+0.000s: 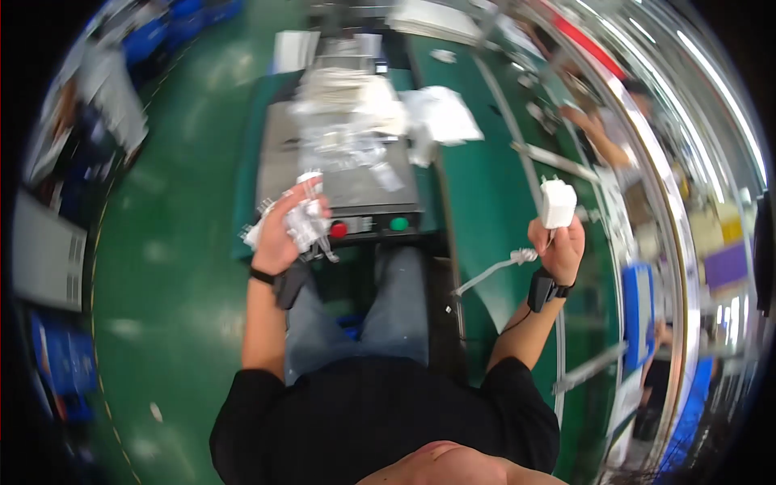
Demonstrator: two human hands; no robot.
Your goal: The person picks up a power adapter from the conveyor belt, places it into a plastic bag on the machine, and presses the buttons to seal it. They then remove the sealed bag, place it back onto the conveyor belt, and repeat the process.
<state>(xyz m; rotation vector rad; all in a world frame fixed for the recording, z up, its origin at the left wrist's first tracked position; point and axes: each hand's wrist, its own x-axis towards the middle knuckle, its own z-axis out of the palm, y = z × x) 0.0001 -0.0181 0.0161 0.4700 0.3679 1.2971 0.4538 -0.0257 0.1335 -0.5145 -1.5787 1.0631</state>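
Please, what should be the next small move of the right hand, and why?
Perhaps the right hand should bring its white charger inward toward the left hand: that hand holds several white pronged pieces, while this single charger, also pronged, is held far out to the side.

White plugs (pixel 305 226) overlap in the left hand (pixel 279 234), too smeared to count. The white charger (pixel 558 204) hides part of the right hand's (pixel 562 250) fingers; where its cable (pixel 493 271) ends, near the left edge of the bench (pixel 477 202), is unclear. A small white thing (pixel 443 55) by the bench's far left corner is too blurred to name. Beyond the right edge, a rail (pixel 659 186) partly hides a co-worker (pixel 610 145). The lower picture edge cuts off the wearer's head (pixel 453 467).
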